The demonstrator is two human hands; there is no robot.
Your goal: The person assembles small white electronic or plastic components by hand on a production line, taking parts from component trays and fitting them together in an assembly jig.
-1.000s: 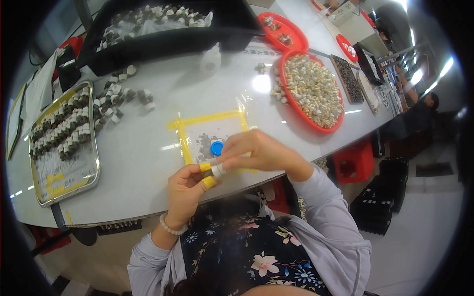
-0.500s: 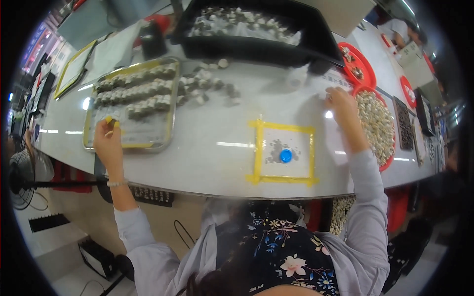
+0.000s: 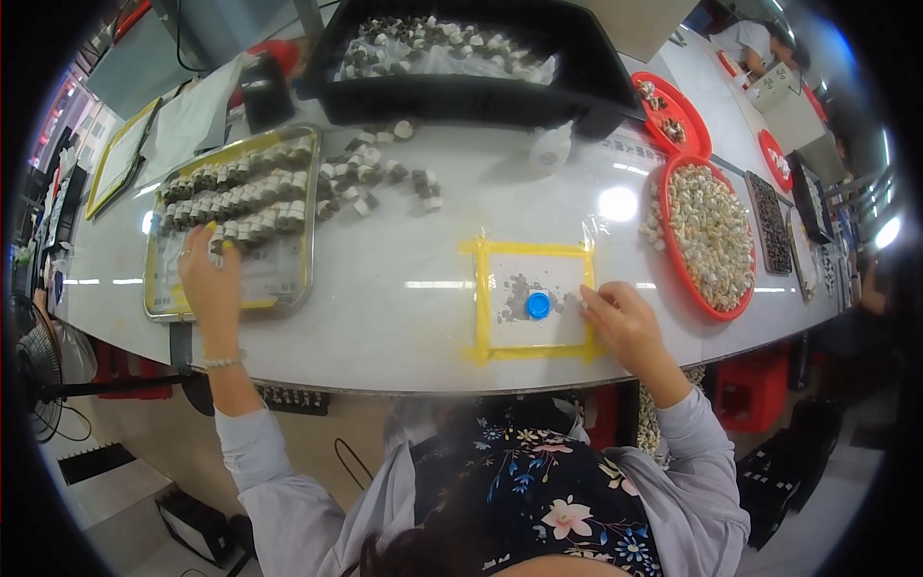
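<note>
My left hand (image 3: 210,279), with yellow covers on its fingertips, is over a metal tray (image 3: 310,231) on the left. Its thumb and finger close round a small white-topped dark cylinder (image 3: 217,235) at the left end of the tray's front row. Several rows of such cylinders stand in the tray. At the right edge of a yellow-taped square (image 3: 481,308) my right hand (image 3: 627,325) has thumb and fingers pinched together. Whatever is in that pinch is too small to name. A blue round cap (image 3: 537,306) sits inside the square, among grey smudges.
Loose cylinders (image 3: 363,168) lie right of the tray. Behind stands a big black bin (image 3: 461,104) of more pieces, with a white bottle (image 3: 551,149) before it. A red oval tray (image 3: 716,313) of small whitish pieces stands on the right, and a red plate (image 3: 700,144) behind it.
My right hand has come from beside the red oval tray toward me and left, to the taped square. The left hand has brought its cylinder to the front row's end.
</note>
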